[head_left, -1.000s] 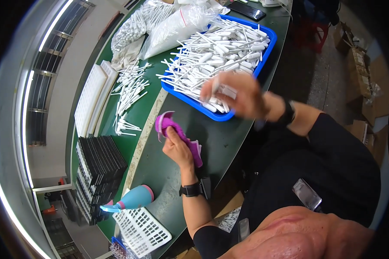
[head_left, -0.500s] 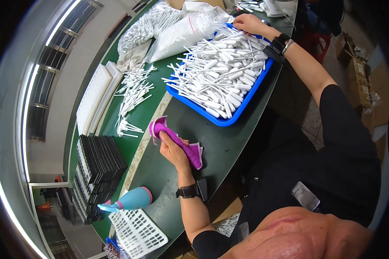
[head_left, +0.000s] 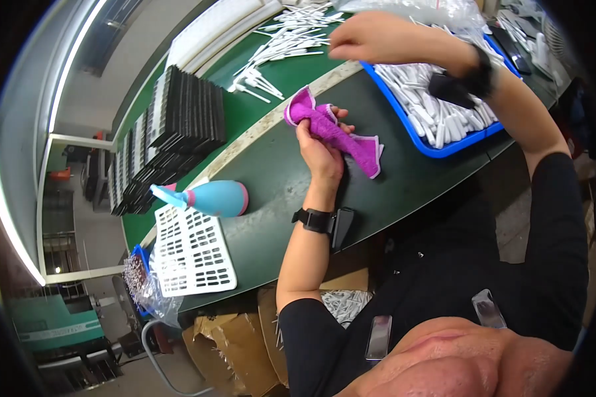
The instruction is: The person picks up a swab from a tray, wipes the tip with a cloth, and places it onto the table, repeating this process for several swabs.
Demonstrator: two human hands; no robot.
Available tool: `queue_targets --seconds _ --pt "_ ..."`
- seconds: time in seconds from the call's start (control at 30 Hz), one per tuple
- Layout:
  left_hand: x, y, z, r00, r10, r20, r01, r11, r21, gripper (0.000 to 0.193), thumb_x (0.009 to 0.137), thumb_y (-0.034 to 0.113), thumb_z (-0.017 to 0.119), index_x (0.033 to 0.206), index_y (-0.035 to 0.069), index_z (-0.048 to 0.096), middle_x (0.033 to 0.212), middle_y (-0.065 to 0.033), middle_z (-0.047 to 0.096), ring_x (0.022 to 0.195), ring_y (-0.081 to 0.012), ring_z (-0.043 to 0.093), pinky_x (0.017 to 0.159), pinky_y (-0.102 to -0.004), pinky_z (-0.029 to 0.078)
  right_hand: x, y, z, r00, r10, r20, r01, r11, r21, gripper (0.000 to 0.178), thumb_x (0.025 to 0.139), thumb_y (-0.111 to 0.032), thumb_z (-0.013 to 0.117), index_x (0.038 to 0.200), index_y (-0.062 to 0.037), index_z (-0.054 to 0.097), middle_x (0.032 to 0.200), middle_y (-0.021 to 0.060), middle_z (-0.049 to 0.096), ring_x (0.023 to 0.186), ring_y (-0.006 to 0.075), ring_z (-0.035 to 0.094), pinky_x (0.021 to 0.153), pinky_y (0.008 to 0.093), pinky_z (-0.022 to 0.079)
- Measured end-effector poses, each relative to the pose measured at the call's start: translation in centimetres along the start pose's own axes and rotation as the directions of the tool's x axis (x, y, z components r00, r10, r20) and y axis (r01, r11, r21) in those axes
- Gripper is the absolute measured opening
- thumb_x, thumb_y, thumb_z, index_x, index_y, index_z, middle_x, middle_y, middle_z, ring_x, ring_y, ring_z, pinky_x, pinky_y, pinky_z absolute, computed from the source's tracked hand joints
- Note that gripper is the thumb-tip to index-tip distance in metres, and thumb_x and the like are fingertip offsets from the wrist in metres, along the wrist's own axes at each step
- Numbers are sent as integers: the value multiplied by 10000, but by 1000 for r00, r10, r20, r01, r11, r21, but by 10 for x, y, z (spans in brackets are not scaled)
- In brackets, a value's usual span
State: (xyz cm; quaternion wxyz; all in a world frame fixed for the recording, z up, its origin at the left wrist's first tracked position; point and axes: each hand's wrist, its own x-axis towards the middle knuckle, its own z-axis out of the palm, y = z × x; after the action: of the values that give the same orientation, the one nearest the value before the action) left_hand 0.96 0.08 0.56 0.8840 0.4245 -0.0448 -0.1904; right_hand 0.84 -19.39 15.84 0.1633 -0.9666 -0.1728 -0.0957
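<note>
My left hand [head_left: 319, 151] is closed around a bunched purple cloth [head_left: 334, 132] with pale edging, above the dark green table [head_left: 271, 192]. One end of the cloth sticks up past my thumb; the other hangs beyond my fingers. Higher up, my right hand [head_left: 381, 41] reaches leftward with its fingers curled together, and whatever they may hold is hidden. The right wrist and forearm pass over a blue tray [head_left: 437, 153] heaped with white sticks with thick, rounded ends [head_left: 437, 119]. More such white sticks [head_left: 281, 46] lie spread on the green surface beyond a pale strip.
Left of my left hand lies a blue spray bottle [head_left: 218, 198] with pink parts, beside a white slotted plastic tray [head_left: 195, 255]. Black trays [head_left: 185, 119] are stacked at the far left. White foam-like panels [head_left: 212, 33] stand behind. Cardboard boxes [head_left: 228, 351] sit below the table edge.
The view has swung leftward. My right hand has come away from the far end of the blue tray toward the purple cloth. My left hand still grips the cloth, now turned more palm-up.
</note>
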Motion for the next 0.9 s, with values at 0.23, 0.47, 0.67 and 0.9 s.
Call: queue_targets --seconds 0.23,0.47,0.67,0.9 --pt "4 -1 -13 984 -134 121 150 979 -138 527 923 406 243 876 -21 550 750 -143 602 582 -214 546 655 -370 490 154 23 140 938 -285 196 325 920 -218 240 787 -108 551 1009 -116 642 945 125 653 851 323 635 716 436 503" --pt "1 -7 -11 980 -159 122 166 985 -48 508 925 393 273 806 -17 549 731 -146 590 578 -211 539 636 -347 485 202 40 196 893 -449 -16 409 827 -385 232 841 -104 494 1031 -127 624 931 99 618 824 328 649 681 424 527" --pt "4 -3 -11 985 -137 109 135 991 20 506 931 394 280 804 -16 548 722 -140 592 577 -198 546 630 -341 487 214 57 203 873 -484 -50 431 818 -381 179 849 -106 488 994 -103 594 874 136 619 811 337 648 651 434 525" --pt "5 -7 -3 981 -126 148 115 990 79 510 936 399 274 806 -9 550 709 -132 593 569 -191 543 617 -341 490 184 81 181 953 -299 49 283 821 -495 174 851 -131 510 1004 -56 544 798 181 626 738 346 639 634 450 517"
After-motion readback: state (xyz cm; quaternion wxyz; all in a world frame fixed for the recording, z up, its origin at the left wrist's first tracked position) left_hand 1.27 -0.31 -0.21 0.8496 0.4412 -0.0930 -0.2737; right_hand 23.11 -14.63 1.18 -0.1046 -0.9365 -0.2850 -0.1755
